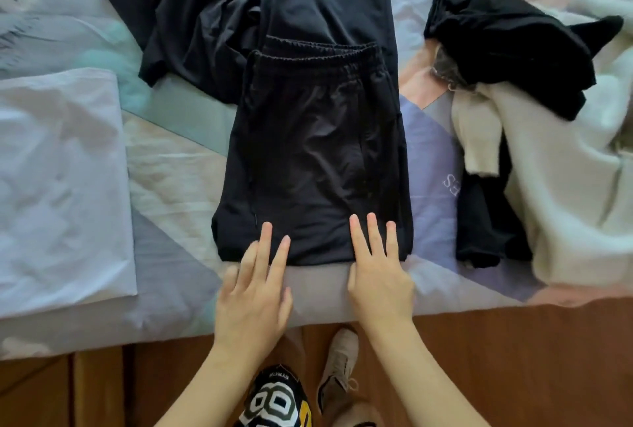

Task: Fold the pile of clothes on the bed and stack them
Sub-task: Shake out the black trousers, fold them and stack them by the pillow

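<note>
2 flat, spread hands, left hand (251,293) and right hand (378,276), press folded black trousers (308,159) on bed (171,159).

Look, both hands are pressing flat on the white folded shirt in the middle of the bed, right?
Not quite. The left hand and right hand do press flat, but on the black trousers in the middle of the bed, as the head view shows. The white folded shirt lies off to the left, untouched.
</note>
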